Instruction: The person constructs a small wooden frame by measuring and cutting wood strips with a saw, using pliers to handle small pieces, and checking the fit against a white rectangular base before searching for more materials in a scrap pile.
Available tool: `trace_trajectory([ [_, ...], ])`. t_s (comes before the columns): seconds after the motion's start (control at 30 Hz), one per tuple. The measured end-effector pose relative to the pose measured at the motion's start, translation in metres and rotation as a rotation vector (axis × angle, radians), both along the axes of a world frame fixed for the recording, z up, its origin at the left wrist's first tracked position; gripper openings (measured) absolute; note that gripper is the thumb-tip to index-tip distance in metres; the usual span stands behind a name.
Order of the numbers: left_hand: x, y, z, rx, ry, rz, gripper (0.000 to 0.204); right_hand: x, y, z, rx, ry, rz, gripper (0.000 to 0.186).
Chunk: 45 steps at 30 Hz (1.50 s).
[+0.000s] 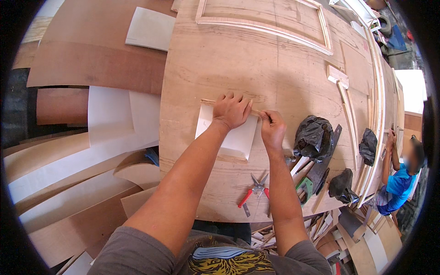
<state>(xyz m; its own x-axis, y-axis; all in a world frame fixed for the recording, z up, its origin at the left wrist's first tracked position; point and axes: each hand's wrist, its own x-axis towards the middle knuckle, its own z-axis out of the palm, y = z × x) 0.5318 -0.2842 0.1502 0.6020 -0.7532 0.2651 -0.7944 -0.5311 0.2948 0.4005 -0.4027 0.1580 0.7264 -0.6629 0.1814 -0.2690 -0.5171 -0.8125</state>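
Head view: white panel (238,137) on the table (192,68)
Left hand (231,110): over panel's far edge; clamping, cannot tell
Right hand (273,126): pinching far strip (255,112)
Progress: near strip (233,159) seems placed; far one apparently unfinished

Broad, softly lit plywood table (270,68)

My panel (238,140) has a smooth white face and raw wood edges. The bench (284,82) is matt, grained plywood, with metal shears (258,187) near its front edge and a crinkled, glossy plastic bag (314,136) towards its right.
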Motion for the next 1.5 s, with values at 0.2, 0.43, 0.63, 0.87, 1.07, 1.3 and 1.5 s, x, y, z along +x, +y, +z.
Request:
trace_trajectory([
  [0.2, 0.001, 0.002, -0.001, -0.014, -0.010, -0.005, 0.028, -0.007, 0.000, 0.007, 0.115, 0.410, -0.276, 0.023],
  [0.43, -0.002, 0.006, 0.007, -0.011, 0.086, -0.131, 0.027, -0.034, -0.003, -0.001, -0.002, 0.523, -0.303, 0.027],
  [0.63, 0.012, 0.012, 0.023, -0.141, 0.005, -0.231, 0.033, -0.057, 0.001, 0.049, 0.166, 0.377, -0.173, 0.037],
  [0.87, -0.040, 0.024, 0.135, -0.160, 0.670, -0.174, 0.047, -0.061, 0.016, 0.150, 0.390, -0.144, 0.049, 0.045],
  [1.07, -0.096, 0.052, 0.198, -0.310, 0.898, -0.128, 0.055, -0.081, 0.026, 0.209, 0.541, -0.285, 0.308, 0.026],
  [1.3, -0.127, 0.107, 0.249, -0.352, 1.035, -0.110, 0.061, -0.109, 0.064, 0.281, 1.052, -0.218, 0.422, 0.023],
  [1.5, -0.159, 0.161, 0.295, -0.320, 1.349, -0.112, 0.062, -0.138, 0.123, 0.312, 0.885, -0.175, 0.401, 0.019],
])
